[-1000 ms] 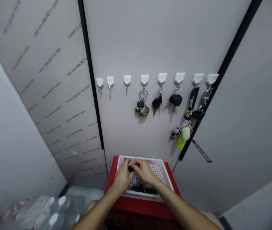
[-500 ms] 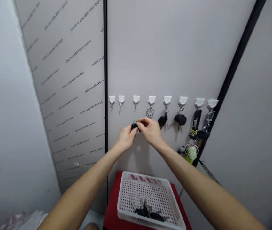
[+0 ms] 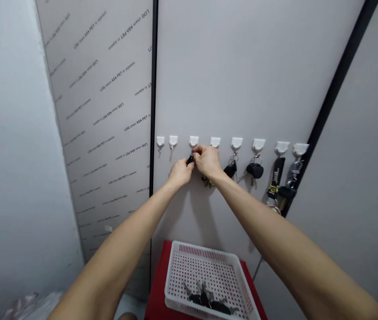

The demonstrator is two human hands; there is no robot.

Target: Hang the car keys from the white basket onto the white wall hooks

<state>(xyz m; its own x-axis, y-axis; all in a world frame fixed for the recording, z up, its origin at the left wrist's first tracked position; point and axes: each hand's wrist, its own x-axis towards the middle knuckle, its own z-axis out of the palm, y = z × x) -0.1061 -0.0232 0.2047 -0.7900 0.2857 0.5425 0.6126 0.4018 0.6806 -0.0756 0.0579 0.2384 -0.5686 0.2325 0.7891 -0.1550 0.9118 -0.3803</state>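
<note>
My left hand (image 3: 181, 171) is closed on a black-headed key (image 3: 190, 160) just below the third wall hook (image 3: 193, 141) from the left. Fingers of my right hand (image 3: 208, 160) pinch at the top of the same key, by its ring, right at that hook. Whether the ring touches the hook is hidden by my fingers. Behind my right hand, a bunch of keys (image 3: 206, 181) partly shows under the fourth hook (image 3: 215, 142). To the right, black-headed keys (image 3: 230, 169) and another black key bunch (image 3: 254, 170) hang from their hooks.
Two hooks at the left (image 3: 160, 141) hold no keys. A black strap keychain (image 3: 277, 172) and a chain with a black fob (image 3: 288, 192) hang at the far right. Below, a white perforated basket (image 3: 205, 249) with several black keys (image 3: 208, 300) sits on a red surface (image 3: 158, 284).
Both hands have risen with the key from below the hooks to the third hook. The view has shifted slightly, and my right hand now covers part of the fourth hook's keys.
</note>
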